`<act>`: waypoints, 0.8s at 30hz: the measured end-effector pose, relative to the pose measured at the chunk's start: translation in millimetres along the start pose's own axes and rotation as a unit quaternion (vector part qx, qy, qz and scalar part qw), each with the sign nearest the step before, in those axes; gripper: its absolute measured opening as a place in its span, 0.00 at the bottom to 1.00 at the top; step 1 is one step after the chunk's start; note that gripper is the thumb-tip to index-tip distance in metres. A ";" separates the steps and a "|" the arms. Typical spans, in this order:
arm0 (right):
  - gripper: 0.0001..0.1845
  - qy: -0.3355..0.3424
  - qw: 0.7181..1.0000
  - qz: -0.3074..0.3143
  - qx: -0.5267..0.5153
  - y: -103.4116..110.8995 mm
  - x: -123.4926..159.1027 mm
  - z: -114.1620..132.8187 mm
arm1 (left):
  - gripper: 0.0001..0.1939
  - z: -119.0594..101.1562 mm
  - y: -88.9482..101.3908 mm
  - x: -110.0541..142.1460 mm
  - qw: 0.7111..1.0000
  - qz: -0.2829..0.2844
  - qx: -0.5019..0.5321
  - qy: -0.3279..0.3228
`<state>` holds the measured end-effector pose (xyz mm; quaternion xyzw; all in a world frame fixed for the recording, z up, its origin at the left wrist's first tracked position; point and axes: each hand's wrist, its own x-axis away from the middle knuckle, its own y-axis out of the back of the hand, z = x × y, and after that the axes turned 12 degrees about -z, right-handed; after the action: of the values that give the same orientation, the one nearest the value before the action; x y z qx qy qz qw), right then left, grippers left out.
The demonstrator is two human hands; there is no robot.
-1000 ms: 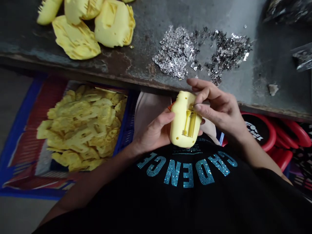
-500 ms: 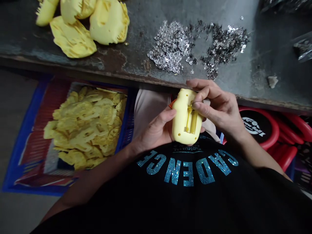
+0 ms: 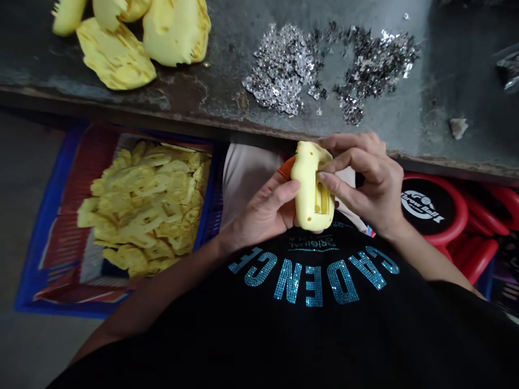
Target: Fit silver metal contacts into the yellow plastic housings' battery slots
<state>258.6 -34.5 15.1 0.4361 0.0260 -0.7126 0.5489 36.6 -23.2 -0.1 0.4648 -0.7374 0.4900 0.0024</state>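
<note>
A yellow plastic shell point(image 3: 307, 200) with a battery compartment stands tilted in my left hand point(image 3: 270, 210). The left thumb presses on its side, with the fingers wrapped behind it. My right hand point(image 3: 365, 181) is at the shell's right edge. Its thumb and index finger are pinched together at the upper end of the compartment point(image 3: 323, 199); whatever they hold is hidden. An orange piece point(image 3: 287, 167) shows behind the shell, above the left fingers. Beyond my hands, small shiny metal plates point(image 3: 281, 70) lie heaped on the grey bench, with a second, darker heap point(image 3: 371, 70) beside them.
More yellow shells point(image 3: 115, 54) lie on the bench point(image 3: 227, 92) at back left. Below its edge, a blue crate point(image 3: 30, 270) holds many flat yellow parts point(image 3: 148, 205). Red rings with black discs point(image 3: 424, 205) are at right. A plastic bag point(image 3: 508, 70) rests at the far right.
The shell has turned slightly and risen a little in the picture. My right thumb and index finger have moved deeper into the compartment's upper end. The left hand keeps its hold.
</note>
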 end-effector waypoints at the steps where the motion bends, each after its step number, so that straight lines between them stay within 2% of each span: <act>1: 0.05 0.011 1.000 0.000 0.019 1.3 1.3 1.3 | 0.43 -0.6 1.0 -0.8 1.000 0.010 -0.005 -0.001; 5: 0.05 0.014 0.999 -0.004 0.044 12.2 1.1 4.9 | 0.41 -4.4 2.2 -2.9 0.998 0.046 0.005 0.034; 7: 0.05 -0.011 1.000 -0.005 0.021 17.7 -2.7 1.6 | 0.40 -5.5 1.7 -2.9 0.997 0.046 0.013 0.061; 9: 0.08 -0.052 0.998 0.011 -0.027 21.0 -8.3 -5.4 | 0.39 -5.3 0.9 -2.0 0.997 0.036 0.004 0.062; 13: 0.29 -0.106 0.982 0.126 -0.093 21.8 -20.4 -19.5 | 0.40 -0.7 0.0 1.3 0.997 -0.021 -0.065 -0.035; 16: 0.32 -0.103 0.975 0.168 -0.104 17.8 -24.2 -22.1 | 0.39 3.2 2.4 2.1 0.988 -0.062 -0.113 -0.083; 18: 0.31 -0.091 0.979 0.152 -0.102 12.2 -21.8 -20.4 | 0.39 4.3 6.4 1.4 0.983 -0.061 -0.139 -0.099; 21: 0.29 -0.077 0.989 0.093 -0.087 -1.1 -10.4 -14.6 | 0.38 4.0 16.0 2.0 0.970 -0.066 -0.184 -0.147; 24: 0.28 -0.074 0.992 0.025 -0.095 -19.2 2.5 -12.0 | 0.34 3.3 32.9 4.0 0.940 -0.126 -0.260 -0.182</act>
<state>250.2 -22.6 -2.4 0.3290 0.0421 -0.7231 0.6059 13.2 -25.4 -23.7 0.6186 -0.7622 0.1841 0.0508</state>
